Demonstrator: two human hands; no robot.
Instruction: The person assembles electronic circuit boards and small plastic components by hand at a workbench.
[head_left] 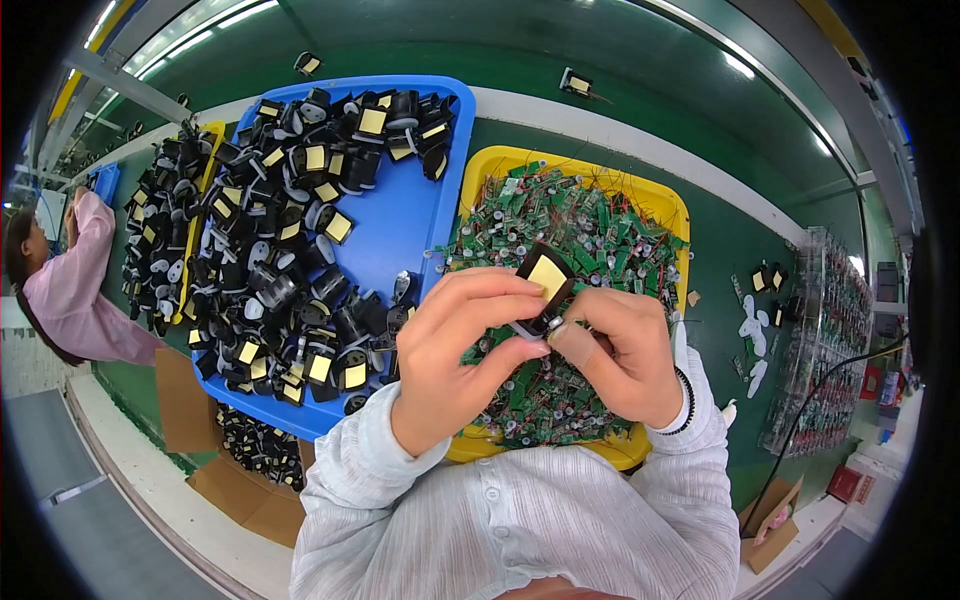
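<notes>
Between my two hands, above the yellow tray point(672, 203), is a small black plastic housing point(562, 262) with a cream-coloured pad on its face. My left hand point(445, 350) pinches the housing from its left side, fingers on top and thumb beneath. At the housing's lower right end, the thumb and bent forefinger of my right hand point(630, 360) close on a small silvery round part point(555, 323). My fingertips partly hide where the part meets the housing. Under my hands the yellow tray holds a heap of small green circuit boards point(525, 405) with thin wires.
Left stands a blue tray point(390, 220) piled with similar black housings point(270, 285); beyond it is another yellow tray point(212, 160). A cardboard box point(235, 490) of black parts sits below. Racked boards point(825, 330) and white pieces point(752, 325) are right. A pink-sleeved person point(80, 270) works far left.
</notes>
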